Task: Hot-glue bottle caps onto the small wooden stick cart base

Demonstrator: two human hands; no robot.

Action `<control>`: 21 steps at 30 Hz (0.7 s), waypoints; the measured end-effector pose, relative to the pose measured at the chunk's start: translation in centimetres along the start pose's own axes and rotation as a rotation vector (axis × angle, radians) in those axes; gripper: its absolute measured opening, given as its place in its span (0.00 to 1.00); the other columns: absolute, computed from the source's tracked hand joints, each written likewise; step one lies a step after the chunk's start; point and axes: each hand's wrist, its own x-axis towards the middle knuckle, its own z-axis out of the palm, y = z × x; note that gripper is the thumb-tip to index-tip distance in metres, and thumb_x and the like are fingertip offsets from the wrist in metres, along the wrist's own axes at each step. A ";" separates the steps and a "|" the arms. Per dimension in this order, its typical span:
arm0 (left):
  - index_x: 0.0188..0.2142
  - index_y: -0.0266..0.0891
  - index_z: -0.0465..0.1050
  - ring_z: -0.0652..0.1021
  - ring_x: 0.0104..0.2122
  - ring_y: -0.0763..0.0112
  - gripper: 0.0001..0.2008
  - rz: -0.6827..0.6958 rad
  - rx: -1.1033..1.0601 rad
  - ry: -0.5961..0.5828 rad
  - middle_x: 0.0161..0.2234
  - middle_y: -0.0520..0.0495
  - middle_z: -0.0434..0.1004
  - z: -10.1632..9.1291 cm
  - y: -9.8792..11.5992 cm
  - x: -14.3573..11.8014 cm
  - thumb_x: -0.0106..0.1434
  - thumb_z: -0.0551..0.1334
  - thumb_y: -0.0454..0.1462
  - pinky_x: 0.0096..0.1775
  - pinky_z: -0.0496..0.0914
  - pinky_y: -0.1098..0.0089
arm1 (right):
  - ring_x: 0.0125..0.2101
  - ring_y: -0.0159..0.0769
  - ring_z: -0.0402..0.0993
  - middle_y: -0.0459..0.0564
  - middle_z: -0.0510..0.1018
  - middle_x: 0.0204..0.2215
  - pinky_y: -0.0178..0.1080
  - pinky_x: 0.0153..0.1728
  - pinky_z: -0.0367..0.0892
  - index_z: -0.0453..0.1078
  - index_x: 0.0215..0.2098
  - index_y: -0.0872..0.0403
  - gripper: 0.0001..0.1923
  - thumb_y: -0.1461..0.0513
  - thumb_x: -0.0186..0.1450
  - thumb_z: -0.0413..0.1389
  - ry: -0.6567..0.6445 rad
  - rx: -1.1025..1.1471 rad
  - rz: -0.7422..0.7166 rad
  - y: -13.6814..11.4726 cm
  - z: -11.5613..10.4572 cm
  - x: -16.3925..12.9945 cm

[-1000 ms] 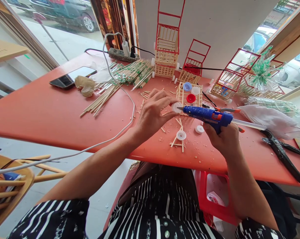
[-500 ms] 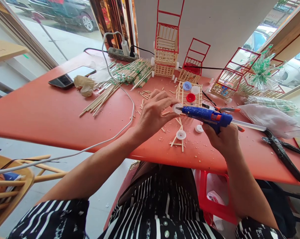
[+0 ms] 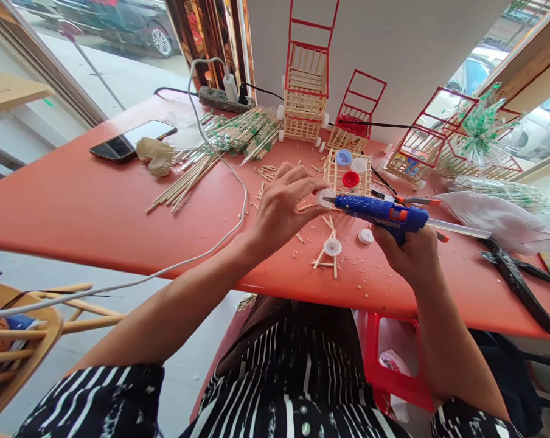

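**Glue gun nozzle meets a white cap held over the red desk**

The left hand (image 3: 281, 210) pinches a small white plastic bottle cap (image 3: 324, 196) between thumb and fingertips, holding it just above the red desk (image 3: 74, 207). The right hand (image 3: 409, 252) is wrapped tight around the handle of a blue hot glue gun (image 3: 379, 212), its nozzle tip touching the cap's face. The step in hand looks like gluing that cap; the next move would call for a steady squeeze of the trigger and a firm hold on the cap, with fingertips kept clear of hot glue.

Counted on the desk: two more loose white caps, one (image 3: 332, 246) resting on a small cross of glued wooden sticks (image 3: 326, 258), the other (image 3: 365, 236) just beside the gun. An open stick-built tray (image 3: 334, 173) behind the hands holds three caps: one blue, one white, one red. Along the wall stand four stick carts with red frames, the tallest (image 3: 306, 91) on the left. One black smartphone (image 3: 131, 140) lies far left, near a heap of wooden skewers (image 3: 220, 143) and one power strip (image 3: 220, 99).
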 end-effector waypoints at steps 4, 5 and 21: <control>0.45 0.40 0.82 0.80 0.42 0.64 0.12 0.033 -0.028 0.020 0.41 0.47 0.85 0.0 0.1 0.0 0.65 0.73 0.44 0.50 0.73 0.61 | 0.21 0.38 0.66 0.44 0.71 0.19 0.42 0.29 0.61 0.72 0.30 0.49 0.16 0.50 0.70 0.57 0.001 0.014 -0.063 -0.1 0.1 0.1; 0.45 0.40 0.82 0.80 0.42 0.64 0.13 0.038 -0.034 0.020 0.42 0.47 0.85 0.0 0.1 0.0 0.65 0.74 0.44 0.50 0.73 0.61 | 0.20 0.38 0.66 0.44 0.72 0.20 0.42 0.30 0.62 0.72 0.30 0.50 0.15 0.50 0.70 0.58 0.014 0.012 -0.087 -0.1 0.1 0.2; 0.47 0.41 0.83 0.80 0.42 0.63 0.16 0.005 -0.016 0.024 0.42 0.47 0.85 0.0 -0.2 0.0 0.66 0.72 0.48 0.51 0.73 0.60 | 0.24 0.41 0.67 0.44 0.63 0.17 0.42 0.29 0.62 0.67 0.26 0.49 0.19 0.50 0.70 0.57 0.077 -0.050 -0.075 0.2 0.2 0.0</control>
